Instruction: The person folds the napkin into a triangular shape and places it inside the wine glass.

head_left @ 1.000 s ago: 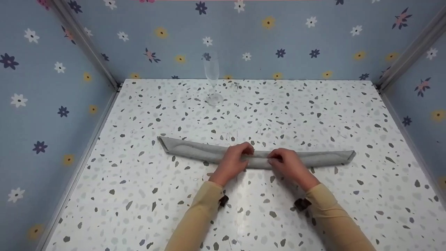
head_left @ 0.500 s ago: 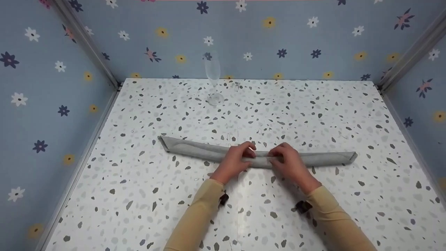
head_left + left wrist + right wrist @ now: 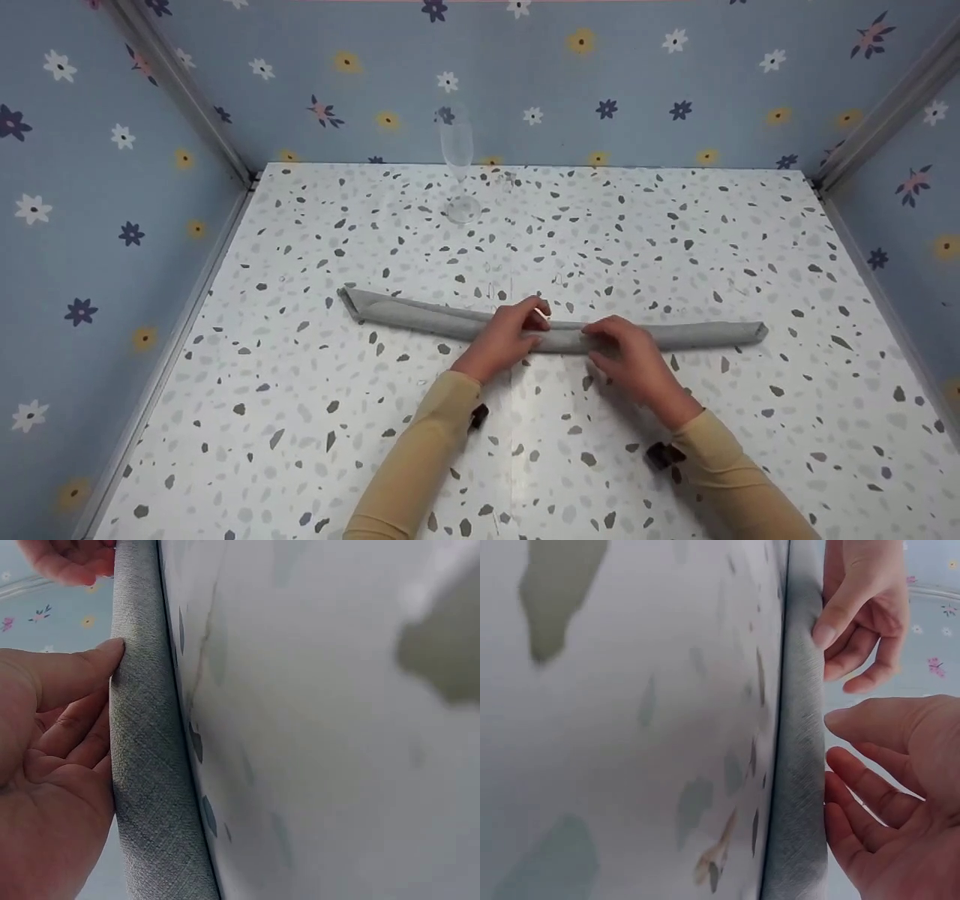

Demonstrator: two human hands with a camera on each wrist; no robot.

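A long grey cloth (image 3: 420,318), rolled into a thin tube, lies across the table. Its left end slants and shows folded layers. Near its middle my left hand (image 3: 501,341) holds the roll, thumb on the near side and bent fingers over the top. In the left wrist view that thumb (image 3: 101,664) presses against the weave of the cloth (image 3: 157,765). Just to the right, my right hand (image 3: 637,360) stands at the roll with thumb and fingers parted. Its relaxed fingers (image 3: 862,802) meet the cloth's edge in the right wrist view.
A clear stemmed glass (image 3: 457,146) stands upright at the back of the speckled table (image 3: 675,247), left of centre. Flower-patterned blue panels (image 3: 540,82) enclose the back and both sides.
The right hand has shifted slightly right and its thumb and fingers have spread apart. The roll has turned a little, and the fold at its right end shows less. The left hand stays near the middle.
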